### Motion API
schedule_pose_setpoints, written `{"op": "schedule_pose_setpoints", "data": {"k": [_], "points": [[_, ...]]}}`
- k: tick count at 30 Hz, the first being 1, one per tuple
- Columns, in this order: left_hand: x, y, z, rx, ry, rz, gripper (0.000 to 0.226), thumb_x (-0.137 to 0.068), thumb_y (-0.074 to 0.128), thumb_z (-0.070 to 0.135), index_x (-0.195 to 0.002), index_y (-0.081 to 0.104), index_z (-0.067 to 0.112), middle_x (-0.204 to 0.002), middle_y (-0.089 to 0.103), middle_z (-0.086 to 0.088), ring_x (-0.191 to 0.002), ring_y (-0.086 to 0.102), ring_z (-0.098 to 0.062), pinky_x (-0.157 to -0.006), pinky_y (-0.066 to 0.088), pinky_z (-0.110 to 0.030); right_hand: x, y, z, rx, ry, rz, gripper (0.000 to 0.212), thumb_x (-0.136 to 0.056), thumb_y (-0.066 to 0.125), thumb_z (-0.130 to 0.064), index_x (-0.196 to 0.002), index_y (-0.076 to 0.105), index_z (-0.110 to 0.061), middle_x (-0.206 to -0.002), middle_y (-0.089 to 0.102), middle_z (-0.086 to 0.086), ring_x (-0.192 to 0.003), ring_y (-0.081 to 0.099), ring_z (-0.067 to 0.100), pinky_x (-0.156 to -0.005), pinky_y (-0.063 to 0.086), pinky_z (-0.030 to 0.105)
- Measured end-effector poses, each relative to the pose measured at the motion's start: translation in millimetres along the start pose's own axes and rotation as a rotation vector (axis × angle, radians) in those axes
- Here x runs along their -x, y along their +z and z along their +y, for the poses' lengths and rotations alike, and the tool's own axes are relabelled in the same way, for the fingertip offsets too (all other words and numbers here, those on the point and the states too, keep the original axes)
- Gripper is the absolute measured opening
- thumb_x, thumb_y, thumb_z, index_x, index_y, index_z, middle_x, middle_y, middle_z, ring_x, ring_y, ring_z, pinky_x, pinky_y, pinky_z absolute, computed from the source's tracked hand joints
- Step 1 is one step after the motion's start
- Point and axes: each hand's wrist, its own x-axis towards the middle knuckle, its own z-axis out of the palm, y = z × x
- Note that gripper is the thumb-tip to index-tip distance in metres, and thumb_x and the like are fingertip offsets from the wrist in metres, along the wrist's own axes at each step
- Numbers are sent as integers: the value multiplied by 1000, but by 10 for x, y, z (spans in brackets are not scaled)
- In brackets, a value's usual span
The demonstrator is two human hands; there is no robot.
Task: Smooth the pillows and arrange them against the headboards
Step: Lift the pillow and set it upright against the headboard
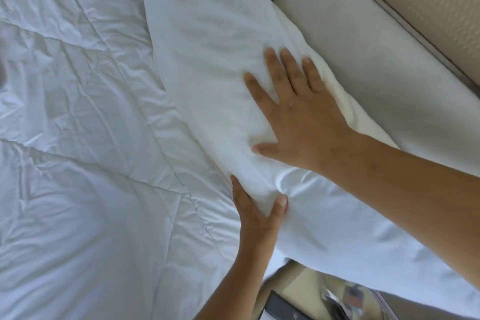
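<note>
**Legible text: none**

No words, labels, brands or numbers readable anywhere. Pillow (207, 65) and duvet (78, 138) plain white, unmarked. Dark flat object (283, 306) at bottom edge too blurred to show any lettering.

Soft daylight falls across a made bed in a pale room.
A creased white quilt (78, 138) covers the mattress, a beige textured wall (428, 2) rises behind, and a glossy bedside table (306, 291) stands alongside.

Loads of open duvet (78, 138) on the left to move over. Right side's tight: pillow (207, 60) sits jammed against the headboard (350, 60), and a nightstand (298, 293) crowds the near edge.
</note>
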Motion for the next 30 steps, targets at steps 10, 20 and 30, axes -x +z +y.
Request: {"op": "schedule_pose_setpoints", "data": {"k": [10, 20, 30], "points": [[552, 275, -405, -113, -34, -57, 124, -67, 72, 65, -160, 0, 25, -166, 12, 3, -152, 16, -10, -121, 27, -45, 1034, 185, 190, 10, -52, -12, 120, -77, 50, -80, -160, -13, -21, -162, -24, 27, -153, -16, 39, -124, 2, 58], [577, 153, -446, -229, -76, -150, 120, -72, 73, 62, -160, 0, 27, -165, 16, 6, -151, 18, -8, -122, 26, -37, 1260, 271, 214, -49, -55, -20, 116, -80, 54, -73, -160, -11, -21, -162, -22, 26, -153, -17, 38, -125, 0, 53], [1040, -650, 680, -807, -121, -294, 126, -61, 59, 86, -158, -4, 35, -168, 7, 3, -153, 15, -15, -111, 21, -29, 1885, -730, -383, -514, 148, -137, 94, -96, 50, -58, -161, -3, -15, -168, -6, 17, -156, -2, 34, -126, 7, 50]]}}
